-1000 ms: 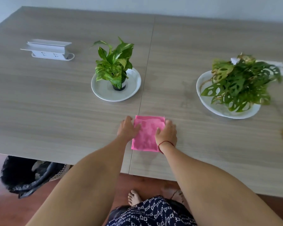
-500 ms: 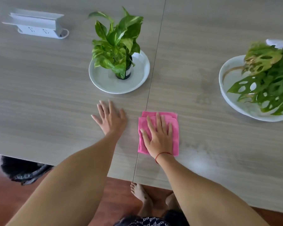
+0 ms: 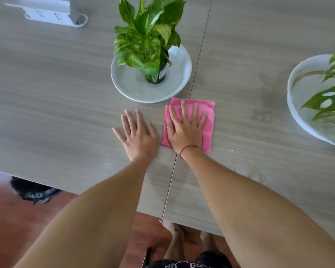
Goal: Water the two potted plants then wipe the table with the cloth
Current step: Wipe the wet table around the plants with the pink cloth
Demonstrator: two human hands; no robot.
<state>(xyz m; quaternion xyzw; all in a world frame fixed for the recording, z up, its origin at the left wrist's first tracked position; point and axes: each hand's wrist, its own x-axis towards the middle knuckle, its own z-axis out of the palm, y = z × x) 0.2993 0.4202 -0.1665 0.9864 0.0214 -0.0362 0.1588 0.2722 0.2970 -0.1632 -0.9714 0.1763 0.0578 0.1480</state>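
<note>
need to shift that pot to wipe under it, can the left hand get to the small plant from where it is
Probably yes: the left hand lies flat on bare table, nothing between it and the small plant on its plate.

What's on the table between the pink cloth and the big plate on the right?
Nothing: in the head view, only bare table separates the pink cloth from that plate.

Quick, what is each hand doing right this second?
Left hand: open, flat on the bare table, holding nothing.
Right hand: open, fingers spread, pressing flat on the pink cloth, not gripping it.
</note>
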